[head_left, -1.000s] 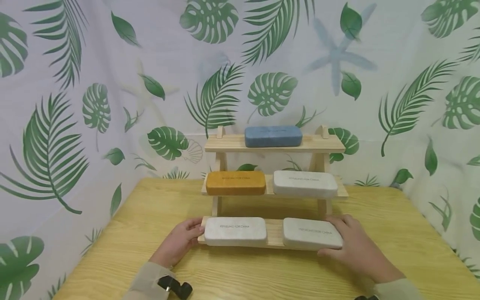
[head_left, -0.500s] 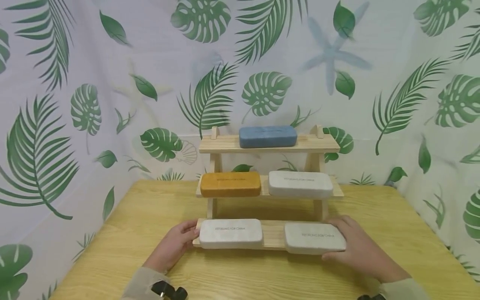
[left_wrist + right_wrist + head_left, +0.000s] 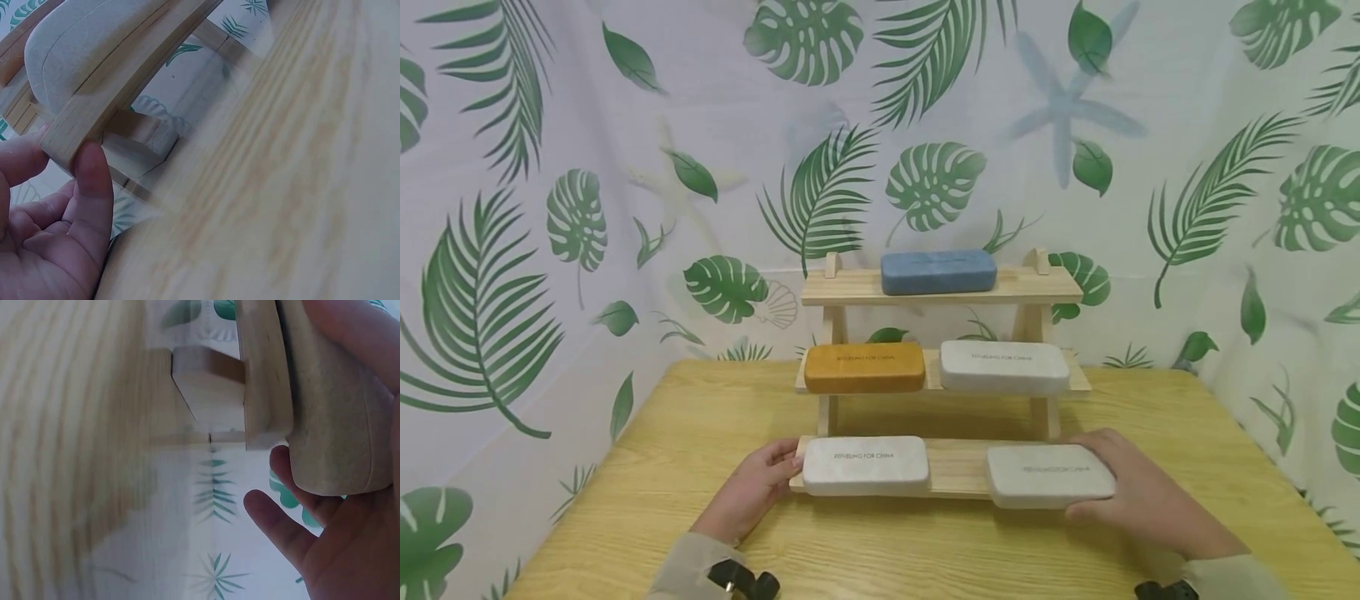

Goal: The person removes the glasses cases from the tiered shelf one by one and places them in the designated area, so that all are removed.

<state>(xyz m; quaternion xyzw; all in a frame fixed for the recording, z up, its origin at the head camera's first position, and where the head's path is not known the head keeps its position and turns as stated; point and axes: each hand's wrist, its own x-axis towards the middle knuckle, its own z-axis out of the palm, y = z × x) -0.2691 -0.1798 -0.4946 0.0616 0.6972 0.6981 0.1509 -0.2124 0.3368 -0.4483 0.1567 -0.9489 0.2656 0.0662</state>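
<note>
A three-tier wooden stand point(image 3: 958, 467) carries several oblong cases, which look like glasses cases. My left hand point(image 3: 752, 492) pinches the left end of its bottom board, thumb and fingers on opposite faces in the left wrist view. Beside that hand lies a white case point(image 3: 865, 465) with printed lettering. Toward the board's right end, my right hand point(image 3: 1138, 492) grips another white case point(image 3: 1051, 477) by its right end. This case sits slightly askew, its front overhanging the board. Seen from the right wrist, its rounded end point(image 3: 340, 425) rests in the hand, with two fingers extended below.
On the middle tier are an orange case point(image 3: 865, 368) and a white case point(image 3: 1003, 367). A blue case point(image 3: 938, 272) lies on the top tier. The stand is on a wood-grain table point(image 3: 880, 550), before a leaf-patterned cloth point(image 3: 940, 100).
The white case in my right hand has slid rightward along the bottom board, widening the gap between the two lower cases. My left hand keeps its hold on the board's end.
</note>
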